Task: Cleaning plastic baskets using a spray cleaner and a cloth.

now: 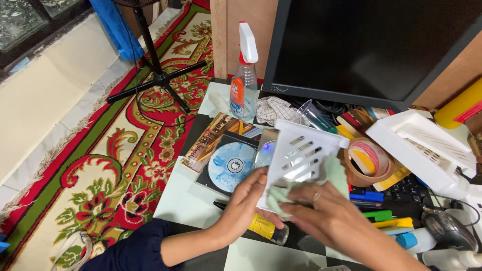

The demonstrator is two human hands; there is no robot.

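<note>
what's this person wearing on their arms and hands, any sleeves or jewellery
Both hands are bare, no gloves. The left arm wears a dark navy sleeve pushed up above the forearm. The right hand has a thin band ring on one finger; no sleeve shows on that arm.
</note>
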